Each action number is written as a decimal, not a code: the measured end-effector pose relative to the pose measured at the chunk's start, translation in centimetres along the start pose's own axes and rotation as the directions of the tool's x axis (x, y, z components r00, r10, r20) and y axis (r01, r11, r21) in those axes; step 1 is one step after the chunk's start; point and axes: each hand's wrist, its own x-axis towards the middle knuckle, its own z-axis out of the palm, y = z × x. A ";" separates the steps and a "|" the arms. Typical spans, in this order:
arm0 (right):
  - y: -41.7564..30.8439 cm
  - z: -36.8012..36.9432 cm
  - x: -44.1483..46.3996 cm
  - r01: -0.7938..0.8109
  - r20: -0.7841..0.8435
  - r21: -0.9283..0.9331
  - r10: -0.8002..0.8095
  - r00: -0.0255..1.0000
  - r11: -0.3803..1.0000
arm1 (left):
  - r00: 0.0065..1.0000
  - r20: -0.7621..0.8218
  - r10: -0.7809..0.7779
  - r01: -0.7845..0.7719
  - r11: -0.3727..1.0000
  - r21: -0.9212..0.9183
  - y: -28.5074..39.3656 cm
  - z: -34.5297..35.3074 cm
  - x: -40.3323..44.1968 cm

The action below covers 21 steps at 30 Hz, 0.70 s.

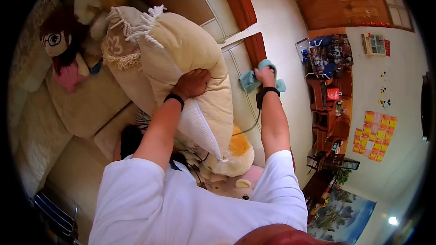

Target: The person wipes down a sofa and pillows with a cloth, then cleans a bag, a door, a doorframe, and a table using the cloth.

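My left hand [193, 83] is closed on a plump cream cushion [190, 41], its fingers curled into a deep crease in the fabric. White tassels and a zipped edge show on the cushion, which stands tilted on the sofa. In my right hand [265, 73] is a crumpled teal cloth [249, 81], bunched up with its ends hanging out on both sides. The cloth lies against the sofa's pale padded panel, beside the end of a red-brown wooden trim [255, 47].
A doll with glasses [56, 41] and plush toys sit on the sofa [86, 104] at left. An orange-and-white plush [238, 152], a pink plush [236, 183] and a dark cable [247, 130] lie near my body. Wooden chairs [320, 127] stand along the far wall.
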 end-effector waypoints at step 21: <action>-12.3 -21.1 -34.9 0.600 -0.530 0.725 -0.282 0.800 0.338 | 0.961 0.264 0.085 0.253 0.121 -0.960 1.6 -7.3 3.2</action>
